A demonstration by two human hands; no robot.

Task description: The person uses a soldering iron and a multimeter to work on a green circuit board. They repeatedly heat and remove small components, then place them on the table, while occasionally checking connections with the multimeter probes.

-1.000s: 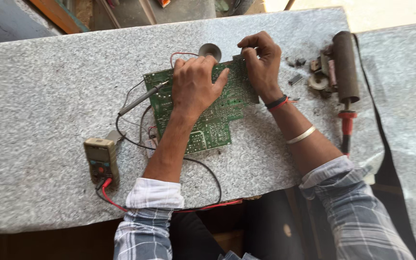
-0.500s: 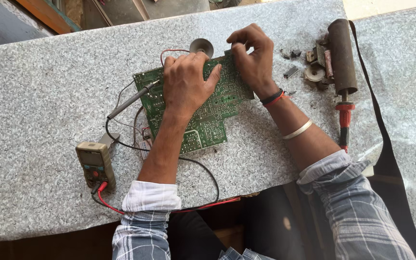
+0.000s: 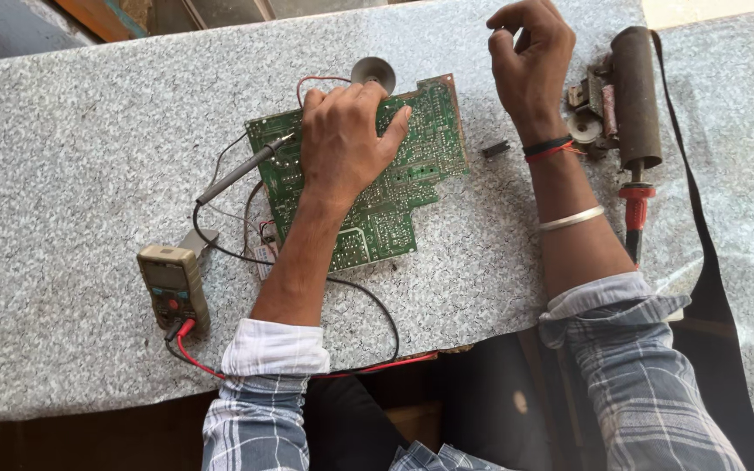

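Multimeter [image 3: 173,283], black probe [image 3: 242,171], rusty cylinder [image 3: 636,96] around circuit board [image 3: 394,187].

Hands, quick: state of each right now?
Left hand: palm down on the green circuit board, gripping nothing.
Right hand: lifted, fingers curled; contents cannot be told.
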